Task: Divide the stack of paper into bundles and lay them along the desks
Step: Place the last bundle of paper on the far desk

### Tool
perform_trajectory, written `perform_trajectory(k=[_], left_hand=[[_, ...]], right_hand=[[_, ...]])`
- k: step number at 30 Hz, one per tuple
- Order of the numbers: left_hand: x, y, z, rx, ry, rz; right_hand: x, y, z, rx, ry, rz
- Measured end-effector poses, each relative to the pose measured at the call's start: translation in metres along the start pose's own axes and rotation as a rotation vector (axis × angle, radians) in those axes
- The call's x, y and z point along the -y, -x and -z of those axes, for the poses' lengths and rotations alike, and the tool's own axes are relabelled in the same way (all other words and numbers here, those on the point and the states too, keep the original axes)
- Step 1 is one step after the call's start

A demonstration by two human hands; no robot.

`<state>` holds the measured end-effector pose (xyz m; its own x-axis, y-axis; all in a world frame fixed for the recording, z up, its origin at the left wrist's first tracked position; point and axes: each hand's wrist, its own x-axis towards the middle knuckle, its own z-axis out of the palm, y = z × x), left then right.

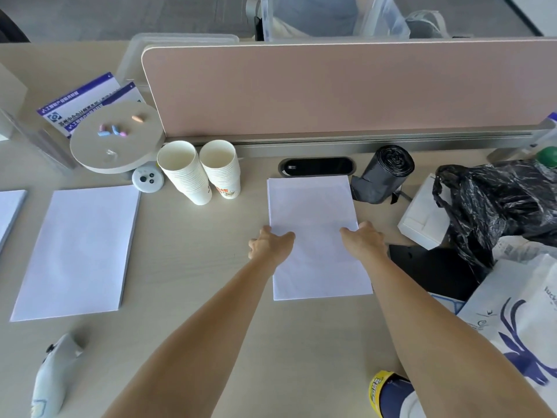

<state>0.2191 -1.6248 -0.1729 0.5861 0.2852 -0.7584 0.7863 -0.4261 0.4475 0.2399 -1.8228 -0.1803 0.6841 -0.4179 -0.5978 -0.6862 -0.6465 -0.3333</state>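
Note:
A white paper bundle (313, 206) lies flat on the desk (187, 267) just in front of the pink divider. My left hand (269, 244) grips its left edge with the thumb on top. At the right edge my right hand (364, 241) holds the same bundle, thumb on the sheet. A second paper bundle (78, 251) lies flat to the left. The corner of a third bundle (9, 212) shows at the far left edge.
Two stacks of paper cups (202, 171) stand left of the held bundle. A black bin-bag roll (381, 176), a white box (422, 218), black plastic bags (497, 206) and a printed white bag (518, 321) crowd the right. A pink divider (346, 89) closes the back.

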Motion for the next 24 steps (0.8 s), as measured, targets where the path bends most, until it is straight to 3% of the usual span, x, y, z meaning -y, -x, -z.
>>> perform_trajectory(k=[5,8,11,18,24], left_hand=[[-0.015,-0.011,0.012,-0.068,0.065,0.016],[-0.035,-0.033,0.024,-0.194,0.159,-0.126],[-0.055,-0.055,0.033,-0.213,0.298,-0.216],[-0.073,-0.062,0.031,-0.076,0.540,-0.137],[-0.070,-0.064,0.037,-0.021,0.683,-0.139]], right_hand=[[0.006,-0.002,0.008,0.000,-0.042,-0.021],[0.017,-0.018,0.014,-0.029,-0.092,0.080],[0.030,-0.030,0.019,-0.022,-0.110,0.172],[0.039,-0.044,0.017,0.028,-0.041,0.136],[0.035,-0.043,0.024,0.041,-0.176,0.148]])
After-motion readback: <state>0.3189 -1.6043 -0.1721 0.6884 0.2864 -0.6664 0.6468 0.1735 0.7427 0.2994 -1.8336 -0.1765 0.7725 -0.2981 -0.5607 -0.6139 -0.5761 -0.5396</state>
